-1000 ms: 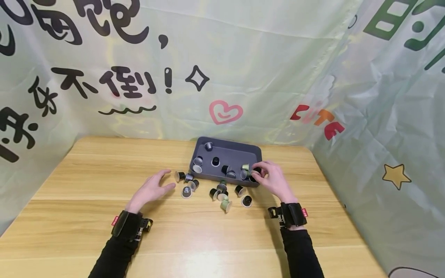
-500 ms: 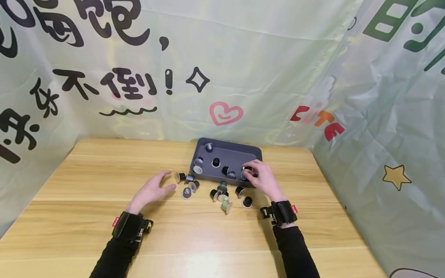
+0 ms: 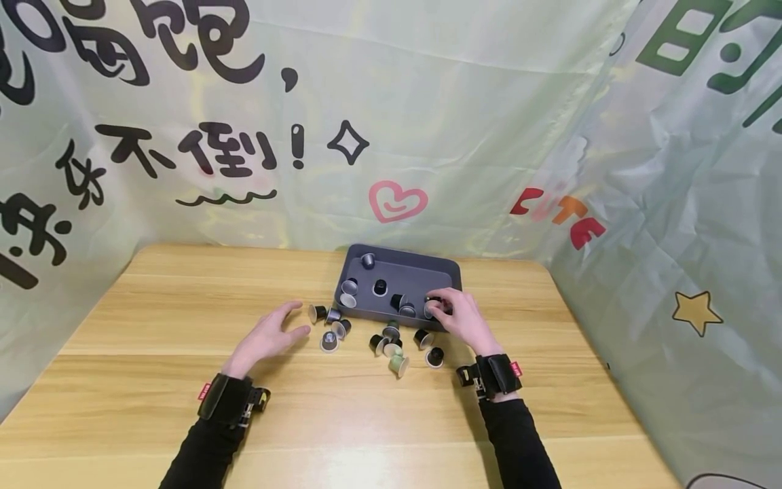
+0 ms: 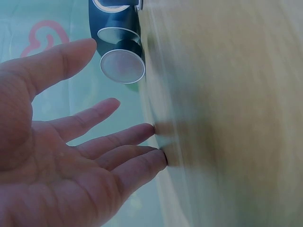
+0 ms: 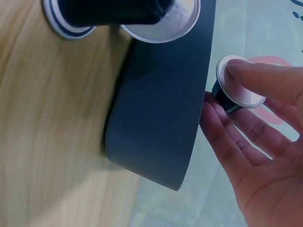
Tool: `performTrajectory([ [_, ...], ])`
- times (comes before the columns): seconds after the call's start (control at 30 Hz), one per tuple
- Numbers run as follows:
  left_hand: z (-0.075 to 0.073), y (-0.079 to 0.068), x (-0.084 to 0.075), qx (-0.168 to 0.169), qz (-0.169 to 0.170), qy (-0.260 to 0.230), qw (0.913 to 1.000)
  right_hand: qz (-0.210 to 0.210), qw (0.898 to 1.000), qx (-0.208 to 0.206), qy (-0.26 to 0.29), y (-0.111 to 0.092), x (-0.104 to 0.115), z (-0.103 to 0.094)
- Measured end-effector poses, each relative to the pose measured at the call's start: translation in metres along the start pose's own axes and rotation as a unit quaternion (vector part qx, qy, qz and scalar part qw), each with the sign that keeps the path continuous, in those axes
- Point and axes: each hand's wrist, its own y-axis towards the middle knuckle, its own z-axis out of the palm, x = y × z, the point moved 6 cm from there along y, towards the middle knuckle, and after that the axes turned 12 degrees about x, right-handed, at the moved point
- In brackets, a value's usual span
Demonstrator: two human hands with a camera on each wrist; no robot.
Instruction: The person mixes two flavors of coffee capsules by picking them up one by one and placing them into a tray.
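My right hand (image 3: 463, 318) is over the front right part of a dark grey tray (image 3: 411, 272). In the right wrist view it pinches a coffee capsule (image 5: 244, 96) with a dark body and a silver lid, thumb on the lid and fingers against the body. Several capsules lie in the tray, one dark capsule (image 3: 380, 287) near its middle. Left of the tray, my left hand (image 3: 265, 339) holds nothing, its fingers spread beside a black capsule (image 3: 317, 313). In the left wrist view a silver-lidded capsule (image 4: 122, 66) is beyond the left thumb.
On the wooden table (image 3: 342, 435), several more capsules lie loose before the tray, among them a pale green capsule (image 3: 398, 365) and a black capsule (image 3: 435, 357). A printed cloth (image 3: 464, 136) hangs behind the table and along its right side.
My right hand has moved left over the tray from its right edge, covering capsules seen there before. The left hand stays in place.
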Motion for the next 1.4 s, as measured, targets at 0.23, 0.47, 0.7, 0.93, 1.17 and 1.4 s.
performTrajectory([
  [0.23,0.000,0.000,-0.001,-0.001,0.003,0.001,1.0000,0.003,1.000,0.010,0.008,-0.002,-0.002,0.002],
  [0.47,-0.001,-0.002,-0.004,-0.003,0.005,0.004,1.0000,0.007,1.000,0.018,0.016,-0.004,-0.003,0.005],
  [0.7,-0.001,-0.003,-0.006,-0.003,0.004,0.005,1.0000,0.012,1.000,0.017,0.021,-0.007,-0.004,0.007],
  [0.93,0.003,-0.004,-0.007,0.000,0.005,0.007,1.0000,0.018,0.999,0.023,0.029,-0.009,-0.009,0.009],
  [1.17,0.008,-0.004,-0.003,0.006,0.000,0.005,1.0000,0.024,0.998,0.031,0.048,-0.011,-0.013,0.013],
  [1.4,0.009,-0.005,-0.004,0.007,0.003,0.004,1.0000,0.020,0.997,0.029,0.064,-0.012,-0.013,0.013],
])
